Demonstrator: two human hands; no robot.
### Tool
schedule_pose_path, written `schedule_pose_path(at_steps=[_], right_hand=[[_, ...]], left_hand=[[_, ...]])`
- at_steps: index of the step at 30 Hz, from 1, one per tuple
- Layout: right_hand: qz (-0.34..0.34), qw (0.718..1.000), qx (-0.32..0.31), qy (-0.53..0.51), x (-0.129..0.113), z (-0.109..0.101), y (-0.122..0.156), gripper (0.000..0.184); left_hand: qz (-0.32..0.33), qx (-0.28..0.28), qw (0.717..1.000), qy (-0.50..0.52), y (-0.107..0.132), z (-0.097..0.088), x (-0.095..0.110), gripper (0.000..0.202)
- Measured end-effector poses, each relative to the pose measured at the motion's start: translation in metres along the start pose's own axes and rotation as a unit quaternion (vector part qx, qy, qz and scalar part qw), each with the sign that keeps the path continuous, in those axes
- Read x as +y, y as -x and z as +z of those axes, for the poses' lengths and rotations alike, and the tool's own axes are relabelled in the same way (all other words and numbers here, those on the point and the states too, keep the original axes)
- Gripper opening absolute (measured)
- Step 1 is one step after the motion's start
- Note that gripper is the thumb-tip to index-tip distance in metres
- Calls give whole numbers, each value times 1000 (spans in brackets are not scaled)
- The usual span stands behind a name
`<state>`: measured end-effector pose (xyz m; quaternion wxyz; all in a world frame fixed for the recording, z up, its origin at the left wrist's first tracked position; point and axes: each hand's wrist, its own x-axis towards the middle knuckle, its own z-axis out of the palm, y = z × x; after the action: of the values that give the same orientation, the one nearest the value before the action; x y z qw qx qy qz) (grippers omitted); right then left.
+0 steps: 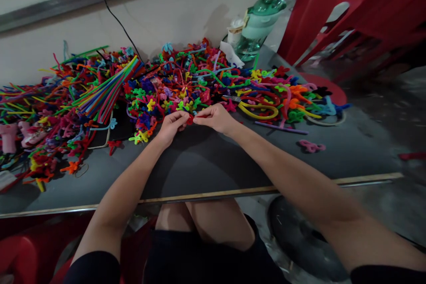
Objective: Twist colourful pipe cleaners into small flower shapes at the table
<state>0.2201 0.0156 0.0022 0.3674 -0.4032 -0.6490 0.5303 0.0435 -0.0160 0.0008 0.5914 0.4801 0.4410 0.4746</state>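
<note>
Red piece point(190, 120): between both hands, back from the tabletop's point(206, 164) front edge.
Left hand point(173, 127): pinches the piece.
Right hand point(214, 118): pinches red material point(201, 116) alongside.
Handling: short, light grips should suit.

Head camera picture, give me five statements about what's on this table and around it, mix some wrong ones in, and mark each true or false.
1. The left hand and right hand pinch at a red piece. True.
2. The scissors lie to the right of the hands. True.
3. Both handles of the scissors are blue. False: one is yellow, the other orange-red.
4. The bottle stands toward the back of the table. True.
5. The pink piece near the table's right end is touching the scissors. False: it lies apart from them on the tabletop.
</note>
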Motion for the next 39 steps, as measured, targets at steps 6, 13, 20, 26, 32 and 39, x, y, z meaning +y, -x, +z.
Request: schedule_pose_path(at_steps=[6, 13, 20, 26, 32, 39], right_hand=[[1, 999, 23, 37, 4, 0, -3, 29], [4, 997, 16, 70, 3, 1, -3, 30], [-4, 996, 21, 86, 5, 0, -4, 30], [-54, 988, 35, 142, 6, 1, -1, 25], [-117, 978, 41, 168, 2, 5, 3, 27], [-134, 968, 52, 207, 7, 4, 2, 27]], left_hand=[[21, 33, 997, -63, -4, -1, -5, 31], [56, 41, 993, -99, -7, -1, -12, 30], [44, 68, 991, -107, -8, 1, -13, 24], [64, 69, 985, -147, -7, 0, -15, 22], [97, 98, 975, -176, -10, -5, -19, 22], [127, 79, 954, -259, -4, -3, -9, 21]])
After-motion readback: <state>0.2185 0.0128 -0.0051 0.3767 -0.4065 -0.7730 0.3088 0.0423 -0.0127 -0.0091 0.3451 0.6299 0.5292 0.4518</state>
